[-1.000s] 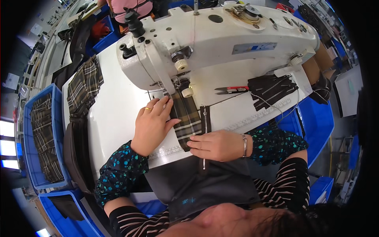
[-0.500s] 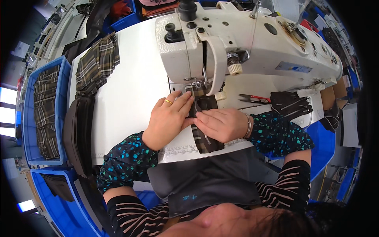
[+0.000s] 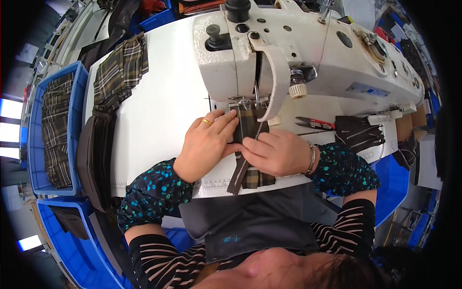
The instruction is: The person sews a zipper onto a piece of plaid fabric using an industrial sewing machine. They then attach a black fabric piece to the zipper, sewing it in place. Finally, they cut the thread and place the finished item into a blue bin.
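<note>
Plaid strip (image 3: 248,126) fed further under needle — both hands (image 3: 208,144) (image 3: 279,153) still pressing flat, ungripped.

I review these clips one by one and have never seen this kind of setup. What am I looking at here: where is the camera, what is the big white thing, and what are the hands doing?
The camera sits on the person's head and looks down, so edges bend. The big white thing is an industrial sewing machine on a white table. The left hand lies flat on a plaid fabric strip under the needle area; the right hand presses a dark zipper onto it. Also on the table: scissors, a bundle of dark zippers and a stack of plaid pieces. Blue bins on the left hold more fabric.
</note>
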A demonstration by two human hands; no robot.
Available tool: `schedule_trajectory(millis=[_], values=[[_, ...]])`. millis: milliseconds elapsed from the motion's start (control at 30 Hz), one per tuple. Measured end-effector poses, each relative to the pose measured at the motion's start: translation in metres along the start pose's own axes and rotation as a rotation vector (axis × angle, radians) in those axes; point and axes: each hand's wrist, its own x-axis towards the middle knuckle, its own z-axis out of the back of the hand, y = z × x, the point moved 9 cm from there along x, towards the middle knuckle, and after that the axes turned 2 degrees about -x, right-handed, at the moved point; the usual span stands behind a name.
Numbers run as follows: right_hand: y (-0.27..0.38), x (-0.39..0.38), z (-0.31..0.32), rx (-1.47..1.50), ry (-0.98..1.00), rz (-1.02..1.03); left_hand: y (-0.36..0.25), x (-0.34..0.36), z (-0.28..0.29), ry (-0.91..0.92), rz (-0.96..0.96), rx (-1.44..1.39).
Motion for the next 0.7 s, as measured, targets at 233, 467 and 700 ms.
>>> schedule_trajectory(millis=[233, 467, 700], values=[[-0.024, -0.011, -0.003, -0.222, 0.121, -0.09, -0.001, 0.0, 0.0, 0.008, 0.003, 0.002], [-0.018, -0.005, 0.001, -0.071, -0.07, -0.003, 0.0, -0.001, -0.001, 0.05, 0.01, 0.021], [-0.026, -0.012, -0.031, 0.007, 0.031, -0.089, -0.003, 0.0, 0.001, 0.025, 0.018, -0.006]])
